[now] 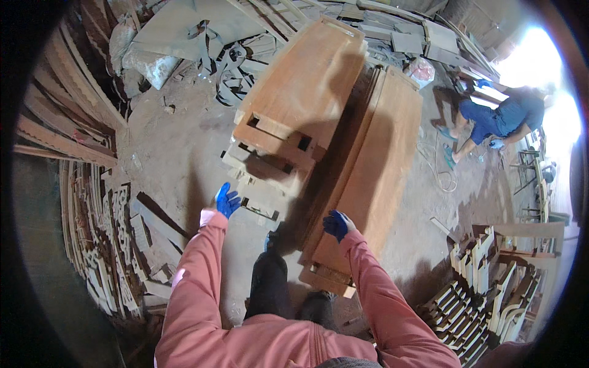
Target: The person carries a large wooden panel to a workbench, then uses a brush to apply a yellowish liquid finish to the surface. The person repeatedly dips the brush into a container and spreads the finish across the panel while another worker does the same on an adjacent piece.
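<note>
Both my hands wear blue gloves. My left hand is raised with its fingers spread, holding nothing, close to the near end of a stack of brown wooden panels. Rectangular slots are cut in that end, and a pale notched wooden piece lies low beside the hand. Over the second stack of long wooden panels, to the right, is my right hand. Its fingers are loosely bent and apart with nothing visible in them; whether it touches the top panel I cannot tell. My shadow falls across both stacks.
Curved wooden parts and thin cut strips lean at the left. Straps and scrap lie at the far side. A person in dark blue bends over at the right. Stacked chair-like frames stand at the lower right.
</note>
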